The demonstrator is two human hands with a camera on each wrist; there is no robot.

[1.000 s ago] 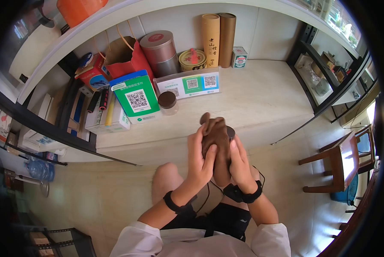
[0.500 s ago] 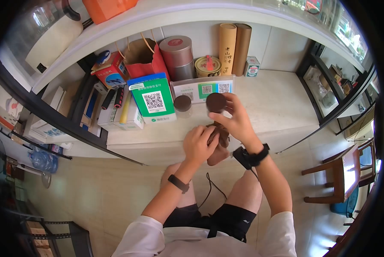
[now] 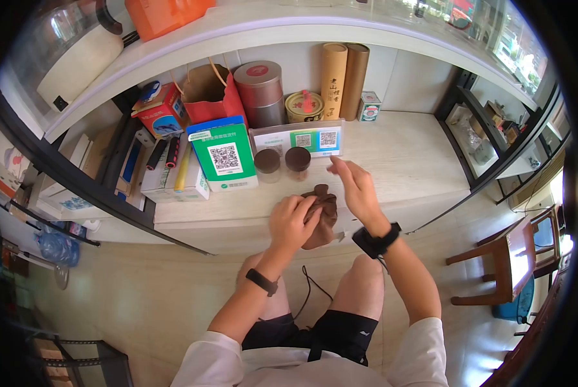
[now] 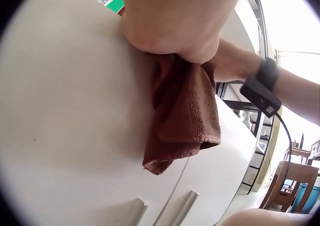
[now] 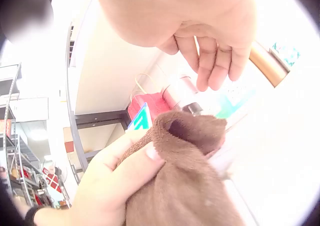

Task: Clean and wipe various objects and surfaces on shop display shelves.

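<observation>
My left hand (image 3: 290, 222) grips a brown towel-like cloth (image 3: 322, 226) at the front edge of the counter. In the right wrist view the thumb presses over the bunched top of the cloth, and in the left wrist view its lower end hangs loose before the white cabinet front. My right hand (image 3: 360, 193) hovers over the counter to the right of the cloth, fingers loosely extended and holding nothing. Two small clear jars with dark brown lids stand side by side: the right jar (image 3: 298, 162) nearer that hand, the left jar (image 3: 267, 166) by the green sign.
A green QR-code sign (image 3: 225, 158) and a clear sign holder (image 3: 279, 137) stand behind the jars. Further back are a red paper bag (image 3: 214, 103), a metal canister (image 3: 260, 93) and two tall tubes (image 3: 333, 80). An upper shelf (image 3: 289, 32) overhangs the counter.
My right hand has set the brown-lidded jar beside the other one and let go, drawing back to the right. Earlier both hands held the cloth around the jar; the left still holds the cloth.
</observation>
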